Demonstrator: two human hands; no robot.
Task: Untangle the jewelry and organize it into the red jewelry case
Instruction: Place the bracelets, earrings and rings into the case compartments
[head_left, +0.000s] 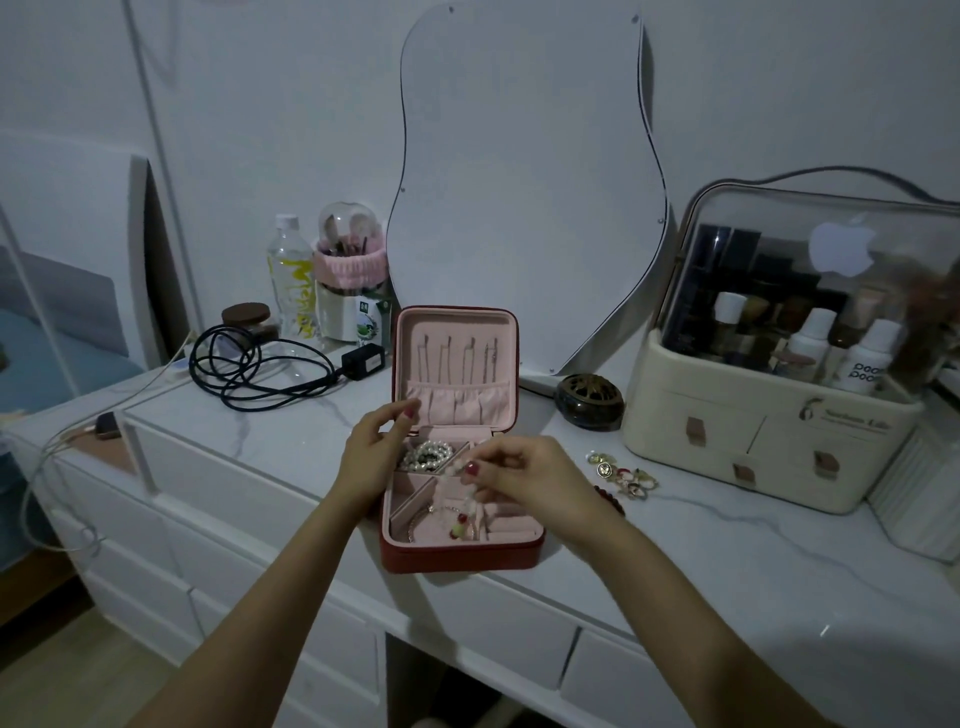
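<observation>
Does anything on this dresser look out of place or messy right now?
Yes. A loose cluster of rings and pins lies on the tabletop right of the red jewelry case, not in it. A black cable sprawls in untidy loops behind.

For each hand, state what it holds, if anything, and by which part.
Right hand: fingers pinch a pale pink bead strand near its top, above the red jewelry case. Left hand: nothing visibly held.

Open red leather jewelry case (457, 558) with pink lining, lid upright; white pearl bracelet (427, 453) in far-left compartment, loose gold rings (626, 475) lying right of it.
</observation>
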